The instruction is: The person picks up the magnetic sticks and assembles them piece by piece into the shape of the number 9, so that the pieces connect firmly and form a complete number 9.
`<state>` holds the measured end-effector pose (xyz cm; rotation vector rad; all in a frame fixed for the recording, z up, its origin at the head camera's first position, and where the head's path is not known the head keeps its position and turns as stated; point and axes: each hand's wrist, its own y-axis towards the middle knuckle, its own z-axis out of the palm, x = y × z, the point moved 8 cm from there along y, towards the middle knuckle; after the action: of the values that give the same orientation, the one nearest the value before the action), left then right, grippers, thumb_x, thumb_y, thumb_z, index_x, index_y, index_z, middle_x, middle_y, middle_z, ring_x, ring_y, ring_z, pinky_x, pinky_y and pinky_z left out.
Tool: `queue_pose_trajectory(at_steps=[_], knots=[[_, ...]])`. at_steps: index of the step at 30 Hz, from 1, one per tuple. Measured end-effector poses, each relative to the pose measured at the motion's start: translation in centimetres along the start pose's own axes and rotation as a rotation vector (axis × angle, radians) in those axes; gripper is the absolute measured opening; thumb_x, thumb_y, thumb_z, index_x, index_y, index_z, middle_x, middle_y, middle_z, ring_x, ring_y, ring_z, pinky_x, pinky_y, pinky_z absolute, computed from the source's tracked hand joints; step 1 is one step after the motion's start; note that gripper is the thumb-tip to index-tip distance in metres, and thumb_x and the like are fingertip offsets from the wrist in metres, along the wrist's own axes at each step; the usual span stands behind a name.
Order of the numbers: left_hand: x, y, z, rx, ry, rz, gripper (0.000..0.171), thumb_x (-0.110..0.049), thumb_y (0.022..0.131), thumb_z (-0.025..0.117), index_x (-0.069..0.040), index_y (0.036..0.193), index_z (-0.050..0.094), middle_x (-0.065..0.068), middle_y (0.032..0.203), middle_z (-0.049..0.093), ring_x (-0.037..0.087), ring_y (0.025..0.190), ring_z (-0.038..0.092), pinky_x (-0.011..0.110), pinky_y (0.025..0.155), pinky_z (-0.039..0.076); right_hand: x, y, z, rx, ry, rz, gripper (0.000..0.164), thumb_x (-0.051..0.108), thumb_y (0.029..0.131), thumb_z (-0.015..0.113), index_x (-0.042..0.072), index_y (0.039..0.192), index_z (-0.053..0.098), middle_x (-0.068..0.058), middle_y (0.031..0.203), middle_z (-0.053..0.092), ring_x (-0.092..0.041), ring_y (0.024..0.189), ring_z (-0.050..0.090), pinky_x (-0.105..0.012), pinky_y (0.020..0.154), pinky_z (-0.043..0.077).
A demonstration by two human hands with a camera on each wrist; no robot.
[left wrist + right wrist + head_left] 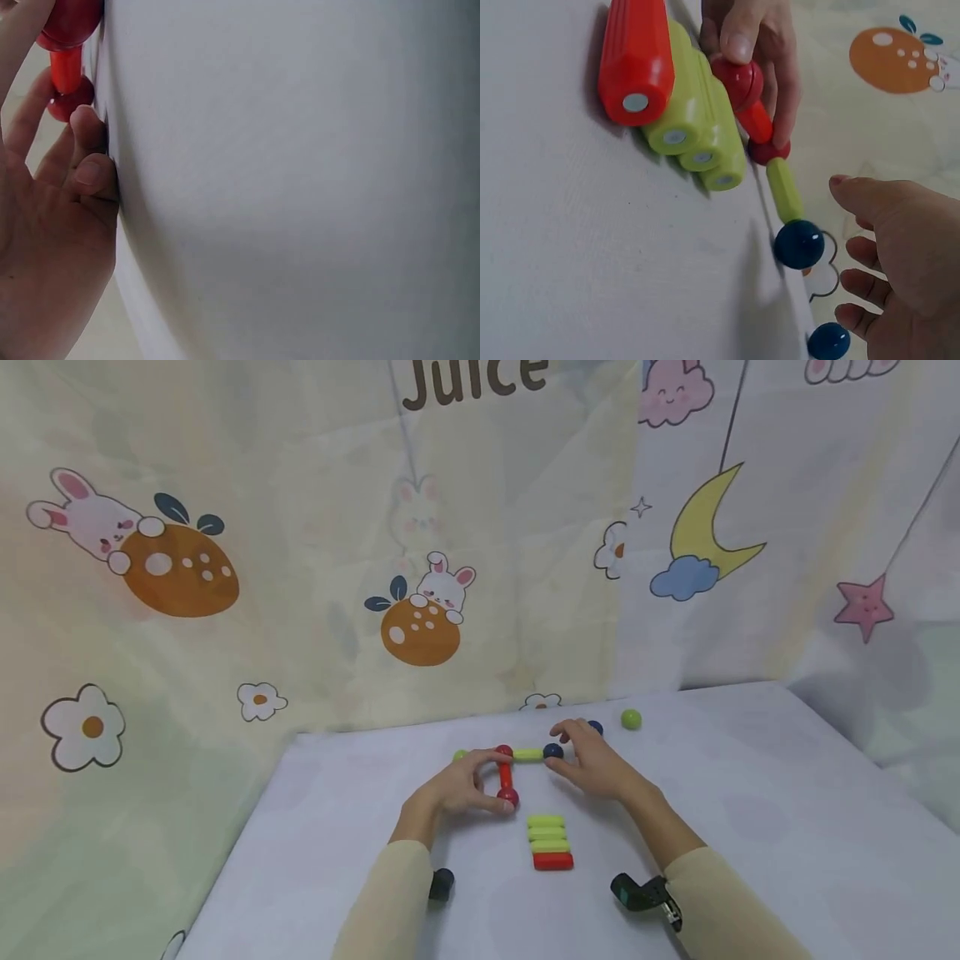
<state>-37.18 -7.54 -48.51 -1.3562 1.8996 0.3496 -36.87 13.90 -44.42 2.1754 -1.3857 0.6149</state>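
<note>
My left hand (456,785) holds a red rod (506,775) with a ball on each end, thumb at the near red ball (507,797) and forefinger at the far red ball (771,151). From that far ball a yellow-green rod (528,755) runs right to a dark blue ball (552,751). Beside the blue ball is my right hand (596,764), fingers spread and nothing in them. In the right wrist view, a gap shows between its thumb and the blue ball (799,244). The left wrist view shows the left palm and the red balls (71,101) at the upper left.
Nearer me lie several yellow-green rods (547,833) side by side with a red rod (553,862), metal discs on their ends. Another blue ball (596,727) and a green ball (632,719) sit behind the right hand. A green ball (460,754) is partly hidden behind the left hand.
</note>
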Motion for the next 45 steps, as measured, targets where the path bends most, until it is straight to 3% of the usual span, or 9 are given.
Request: queue_pose_trajectory(at_steps=[10,17,32,37,45], knots=[[0.3,-0.1,0.0,-0.002,-0.005,0.002,0.077,-0.049,0.072,0.091,-0.043,0.141,0.056,0.001,0.123,0.052,0.019,0.085,0.056,0.036,0.073,0.046,2.6,-1.7,0.1,0.039,-0.027,-0.105,0.037,0.023,0.095,0.074,0.010,0.127,0.060,-0.007,0.121,0.062,-0.026,0.114,0.057,-0.046,0.100,0.051],[0.5,-0.1,-0.2,-0.013,0.006,-0.003,0.076,-0.048,0.073,0.091,-0.045,0.140,0.056,0.000,0.131,0.049,0.021,0.092,0.055,0.036,0.075,0.047,3.3,-2.8,1.2,0.107,-0.028,-0.135,0.030,0.021,0.093,0.077,0.014,0.120,0.064,-0.004,0.113,0.064,-0.022,0.107,0.058,-0.042,0.091,0.054],[0.3,-0.3,0.2,-0.008,-0.016,-0.022,0.078,-0.049,0.072,0.091,-0.044,0.141,0.056,0.001,0.124,0.051,0.020,0.088,0.056,0.036,0.074,0.046,3.0,-3.7,2.9,0.251,-0.042,-0.141,0.013,0.021,0.092,0.077,0.026,0.103,0.074,0.013,0.102,0.067,-0.014,0.100,0.058,-0.036,0.087,0.052],[0.1,-0.4,0.2,-0.008,-0.026,-0.005,0.077,-0.046,0.073,0.091,-0.042,0.142,0.056,0.002,0.125,0.050,0.020,0.085,0.056,0.035,0.072,0.045,2.8,-3.9,2.8,0.286,-0.041,-0.136,0.015,0.018,0.090,0.079,0.028,0.099,0.075,0.016,0.097,0.067,-0.013,0.095,0.058,-0.033,0.084,0.052],[0.2,-0.4,0.2,-0.008,-0.034,-0.001,0.075,-0.046,0.073,0.092,-0.044,0.140,0.057,0.002,0.116,0.054,0.020,0.084,0.055,0.035,0.070,0.045,2.2,-3.8,3.1,0.292,-0.034,-0.160,0.021,0.014,0.089,0.079,0.026,0.106,0.075,0.016,0.099,0.066,-0.008,0.091,0.057,-0.029,0.082,0.053]])
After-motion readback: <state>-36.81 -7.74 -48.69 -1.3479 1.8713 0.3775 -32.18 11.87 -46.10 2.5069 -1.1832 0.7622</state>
